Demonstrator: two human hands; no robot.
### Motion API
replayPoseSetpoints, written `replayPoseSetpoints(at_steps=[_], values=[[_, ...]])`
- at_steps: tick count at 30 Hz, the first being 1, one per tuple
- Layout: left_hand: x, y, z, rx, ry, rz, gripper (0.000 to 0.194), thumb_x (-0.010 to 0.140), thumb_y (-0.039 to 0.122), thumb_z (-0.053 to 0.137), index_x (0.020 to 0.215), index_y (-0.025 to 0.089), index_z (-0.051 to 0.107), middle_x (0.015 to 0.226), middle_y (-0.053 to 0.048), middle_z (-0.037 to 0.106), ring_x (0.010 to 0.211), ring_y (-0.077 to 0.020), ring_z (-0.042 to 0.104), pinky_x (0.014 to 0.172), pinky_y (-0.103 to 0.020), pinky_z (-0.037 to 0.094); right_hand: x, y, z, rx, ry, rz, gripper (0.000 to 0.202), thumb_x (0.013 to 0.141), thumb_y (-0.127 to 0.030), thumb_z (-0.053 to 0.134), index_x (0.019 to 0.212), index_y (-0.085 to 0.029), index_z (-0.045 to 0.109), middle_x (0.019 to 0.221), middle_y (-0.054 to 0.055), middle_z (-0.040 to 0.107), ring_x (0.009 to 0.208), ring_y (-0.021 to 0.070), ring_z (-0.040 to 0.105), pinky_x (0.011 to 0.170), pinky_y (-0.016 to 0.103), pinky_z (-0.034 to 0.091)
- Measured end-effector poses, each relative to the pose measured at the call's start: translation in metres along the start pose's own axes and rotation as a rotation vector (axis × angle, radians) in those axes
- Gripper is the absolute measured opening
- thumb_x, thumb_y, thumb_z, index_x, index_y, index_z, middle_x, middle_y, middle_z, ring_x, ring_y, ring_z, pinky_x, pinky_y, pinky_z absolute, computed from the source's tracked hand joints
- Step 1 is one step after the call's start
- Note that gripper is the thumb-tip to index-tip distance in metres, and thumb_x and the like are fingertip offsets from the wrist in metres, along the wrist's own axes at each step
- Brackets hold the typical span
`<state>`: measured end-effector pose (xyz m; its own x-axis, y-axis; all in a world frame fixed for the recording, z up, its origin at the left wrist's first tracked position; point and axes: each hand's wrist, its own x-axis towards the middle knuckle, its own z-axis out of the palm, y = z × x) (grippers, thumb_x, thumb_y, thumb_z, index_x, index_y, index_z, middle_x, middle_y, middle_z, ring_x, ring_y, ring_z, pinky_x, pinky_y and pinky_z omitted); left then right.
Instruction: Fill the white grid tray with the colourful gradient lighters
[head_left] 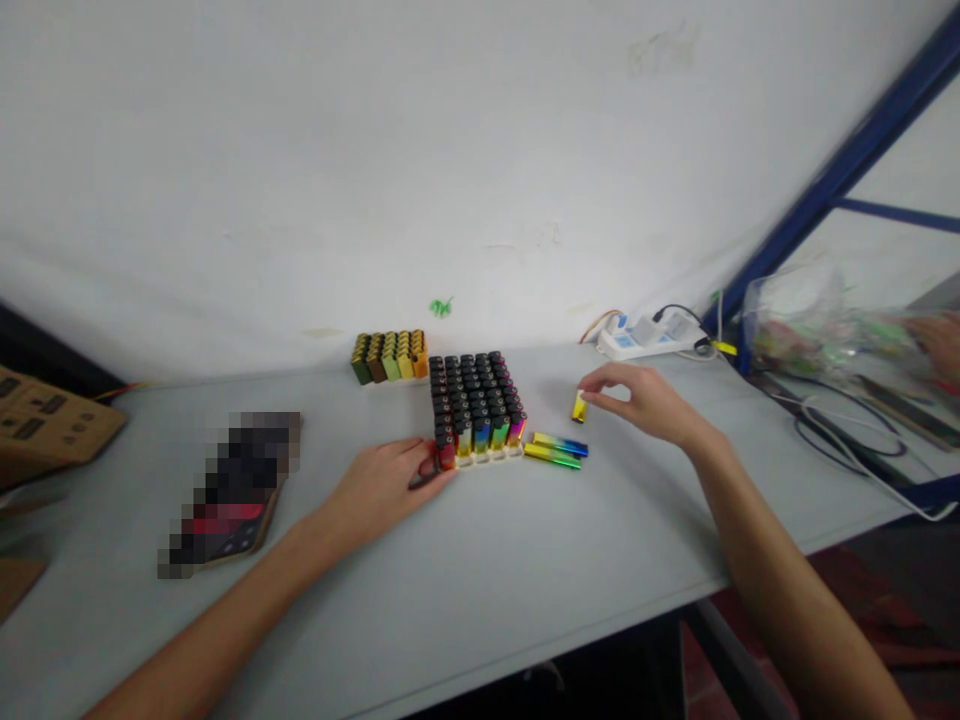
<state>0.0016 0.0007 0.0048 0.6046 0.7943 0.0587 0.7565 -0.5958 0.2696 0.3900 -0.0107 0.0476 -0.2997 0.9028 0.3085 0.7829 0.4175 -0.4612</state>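
Note:
A white tray [491,457] holds rows of upright lighters [480,395] with black tops and shiny coloured bodies. My left hand [390,485] is closed around the tray's front left corner, its fingertips against the red lighter [445,453] there; a dark patch between thumb and fingers is unclear. To the right, my right hand [637,395] pinches a small shiny yellow piece [579,405] with a dark lower end, held upright; whether it is a lighter or a sleeve I cannot tell. Two shiny tubes, one yellow-blue [561,445] and one yellow-green [553,457], lie between the tray and that hand.
Behind the tray, a block of green, brown and gold lighters [390,357] stands near the wall. A phone-like object [240,490], partly pixelated, lies left. Cardboard [60,415] sits far left. A power strip [649,338], cables and a blue frame [840,170] are right.

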Motion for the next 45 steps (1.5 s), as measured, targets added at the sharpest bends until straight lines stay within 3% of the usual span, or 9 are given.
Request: replayPoseSetpoints(at_steps=[6, 12, 15, 19, 25, 27, 34, 39, 45], values=[[0.0, -0.002, 0.001, -0.018, 0.008, 0.011, 0.035, 0.1, 0.052, 0.051, 0.086, 0.022, 0.062, 0.076, -0.001, 0.064, 0.069, -0.0209, 0.062, 0.064, -0.03, 0.038, -0.014, 0.032, 0.007, -0.168, 0.019, 0.168, 0.034, 0.099, -0.046, 0.057, 0.099, -0.018, 0.076, 0.094, 0.011, 0.075, 0.08, 0.0233, 0.067, 0.075, 0.036, 0.05], [0.001, 0.0, -0.001, 0.0, -0.006, 0.003, 0.036, 0.1, 0.053, 0.05, 0.085, 0.022, 0.061, 0.076, -0.002, 0.064, 0.069, -0.0217, 0.062, 0.064, -0.031, 0.039, 0.003, 0.017, 0.032, -0.406, -0.006, 0.407, 0.05, 0.096, -0.065, 0.055, 0.092, -0.017, 0.07, 0.089, 0.013, 0.076, 0.08, 0.0272, 0.069, 0.073, 0.036, 0.046], [0.001, 0.001, -0.002, 0.01, -0.004, 0.003, 0.036, 0.1, 0.052, 0.049, 0.086, 0.021, 0.061, 0.075, -0.001, 0.063, 0.069, -0.0216, 0.062, 0.065, -0.031, 0.039, 0.012, 0.009, 0.044, -0.403, -0.064, 0.417, 0.039, 0.097, -0.054, 0.059, 0.095, -0.016, 0.067, 0.091, 0.014, 0.075, 0.082, 0.0265, 0.07, 0.073, 0.034, 0.046], [0.001, -0.001, 0.0, -0.002, 0.008, 0.002, 0.036, 0.1, 0.053, 0.05, 0.085, 0.022, 0.061, 0.074, -0.001, 0.063, 0.069, -0.0212, 0.063, 0.065, -0.03, 0.041, 0.013, 0.01, 0.05, -0.147, -0.024, 0.216, 0.019, 0.1, -0.035, 0.057, 0.096, -0.017, 0.062, 0.096, 0.013, 0.075, 0.084, 0.0228, 0.069, 0.077, 0.033, 0.049], [0.0, -0.002, 0.002, -0.029, 0.017, 0.001, 0.034, 0.099, 0.051, 0.052, 0.083, 0.022, 0.061, 0.074, -0.001, 0.064, 0.069, -0.0209, 0.064, 0.064, -0.029, 0.04, 0.003, -0.01, 0.046, 0.663, 0.051, 0.146, 0.042, 0.098, -0.05, 0.06, 0.127, -0.021, 0.048, 0.1, 0.009, 0.075, 0.082, 0.0192, 0.072, 0.08, 0.039, 0.059], [0.0, -0.001, 0.001, -0.043, 0.02, -0.003, 0.033, 0.098, 0.05, 0.053, 0.082, 0.022, 0.061, 0.074, -0.001, 0.064, 0.068, -0.0206, 0.064, 0.063, -0.029, 0.04, 0.003, -0.023, 0.041, 0.795, 0.023, 0.133, 0.046, 0.097, -0.05, 0.062, 0.131, -0.022, 0.049, 0.103, 0.009, 0.072, 0.085, 0.0182, 0.07, 0.082, 0.039, 0.059], [0.0, 0.002, -0.002, -0.034, 0.003, -0.005, 0.034, 0.099, 0.05, 0.052, 0.082, 0.022, 0.06, 0.076, -0.001, 0.066, 0.069, -0.0205, 0.064, 0.065, -0.029, 0.041, 0.016, -0.062, 0.043, 0.738, 0.03, 0.146, 0.036, 0.101, -0.056, 0.052, 0.1, -0.021, 0.057, 0.072, -0.005, 0.047, 0.057, 0.0101, 0.042, 0.053, 0.024, 0.038], [0.0, 0.001, -0.001, -0.028, -0.007, 0.001, 0.033, 0.1, 0.05, 0.051, 0.085, 0.022, 0.06, 0.079, -0.002, 0.067, 0.07, -0.0209, 0.064, 0.066, -0.03, 0.041, 0.013, -0.081, 0.068, 0.379, 0.283, 0.21, 0.048, 0.097, -0.054, 0.056, 0.065, -0.021, 0.043, 0.06, -0.006, 0.031, 0.057, 0.0103, 0.031, 0.053, 0.026, 0.024], [0.001, 0.002, -0.002, -0.041, 0.0, -0.012, 0.032, 0.098, 0.05, 0.053, 0.084, 0.022, 0.062, 0.079, -0.003, 0.069, 0.069, -0.021, 0.064, 0.065, -0.03, 0.041, 0.005, -0.084, 0.079, 0.302, 0.299, 0.259, 0.038, 0.088, -0.037, 0.055, 0.06, -0.023, 0.032, 0.055, -0.006, 0.029, 0.054, 0.0099, 0.028, 0.053, 0.026, 0.021]])
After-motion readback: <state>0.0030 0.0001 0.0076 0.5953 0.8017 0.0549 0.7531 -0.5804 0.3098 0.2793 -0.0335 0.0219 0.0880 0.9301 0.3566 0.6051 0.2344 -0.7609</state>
